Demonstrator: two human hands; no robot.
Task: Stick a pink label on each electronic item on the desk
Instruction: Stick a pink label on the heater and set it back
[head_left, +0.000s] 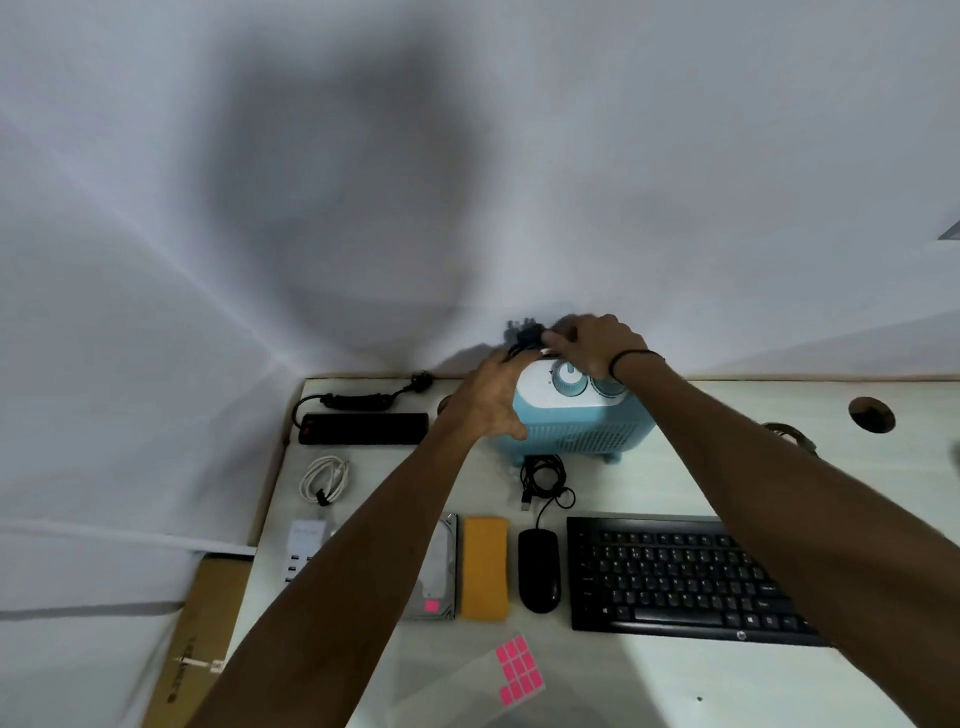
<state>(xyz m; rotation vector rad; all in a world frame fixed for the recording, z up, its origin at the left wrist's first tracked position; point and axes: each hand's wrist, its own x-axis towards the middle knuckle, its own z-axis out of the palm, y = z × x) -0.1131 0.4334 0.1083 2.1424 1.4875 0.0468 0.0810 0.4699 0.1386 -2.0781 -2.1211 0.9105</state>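
Hugging a bare white wall (363, 156), pale desk (675, 467); both hands' grip unclear at blue heater (582, 431).

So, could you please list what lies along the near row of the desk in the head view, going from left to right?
White USB charger → hard drive with a pink label → yellow pouch → black mouse → black keyboard.
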